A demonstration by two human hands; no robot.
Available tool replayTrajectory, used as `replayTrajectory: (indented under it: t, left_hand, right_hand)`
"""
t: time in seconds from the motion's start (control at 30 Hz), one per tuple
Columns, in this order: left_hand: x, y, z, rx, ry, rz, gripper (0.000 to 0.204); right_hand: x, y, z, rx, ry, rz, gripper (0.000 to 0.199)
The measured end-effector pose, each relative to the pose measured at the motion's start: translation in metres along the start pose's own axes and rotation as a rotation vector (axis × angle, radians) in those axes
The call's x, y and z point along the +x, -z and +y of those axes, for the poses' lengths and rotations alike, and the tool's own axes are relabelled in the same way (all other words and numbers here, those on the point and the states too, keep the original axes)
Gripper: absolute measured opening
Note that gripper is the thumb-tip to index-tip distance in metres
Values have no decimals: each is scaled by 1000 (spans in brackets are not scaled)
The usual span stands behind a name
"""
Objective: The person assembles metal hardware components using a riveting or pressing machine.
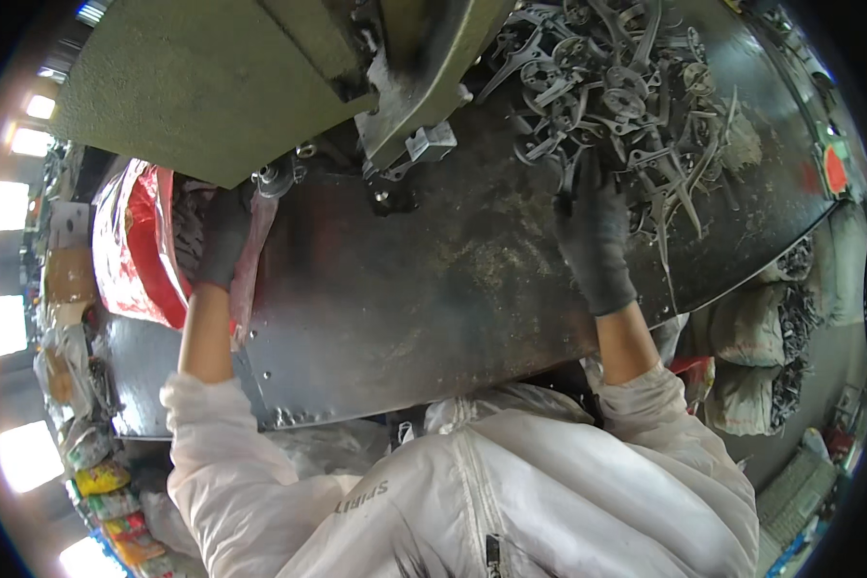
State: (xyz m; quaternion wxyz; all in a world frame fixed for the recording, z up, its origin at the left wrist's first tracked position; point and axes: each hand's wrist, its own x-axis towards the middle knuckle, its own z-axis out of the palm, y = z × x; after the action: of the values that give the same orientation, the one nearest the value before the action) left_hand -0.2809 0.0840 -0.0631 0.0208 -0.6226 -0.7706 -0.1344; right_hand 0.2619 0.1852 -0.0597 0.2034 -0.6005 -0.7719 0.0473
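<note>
My right hand [595,241], in a dark grey glove, reaches the near edge of a heap of grey metal castings [626,101]. Its thumb and fingers close around the narrow leg of one casting [569,171], though the fingertips blend into the dark heap. My left hand [223,241], gloved alike, is at the mouth of a red and white plastic sack [143,246] on the left. Its fingers are hidden there, so whether it holds anything does not show. Grey parts are partly visible inside the sack, beside the hand.
A large green machine body [202,87] overhangs the dark metal table [385,308], with a metal block [431,143] beneath its head. White sacks of metal parts [751,328] stand on the floor at right. A red button [834,170] sits by the table's right edge.
</note>
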Motion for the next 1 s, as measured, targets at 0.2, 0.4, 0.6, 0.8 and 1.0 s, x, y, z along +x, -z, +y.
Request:
replayTrajectory:
  t: [0.2,0.4,0.6,0.8,1.0]
  left_hand:
    - [-40,20,114,-246,27,213,36]
    - [-93,63,191,-1015,441,-176,31]
    - [-107,34,202,-1327,538,-206,48]
    - [-108,37,207,-1194,538,-246,45]
    - [-105,21,209,-1328,363,-202,48]
  right_hand:
    - [-4,8,9,-429,29,-180,103]
    - [-13,64,-3,-216,301,-107,85]
    - [-8,64,-22,134,414,-322,55]
    - [9,12,-59,710,298,-391,53]
    - [6,-1,-118,1599,-262,-523,47]
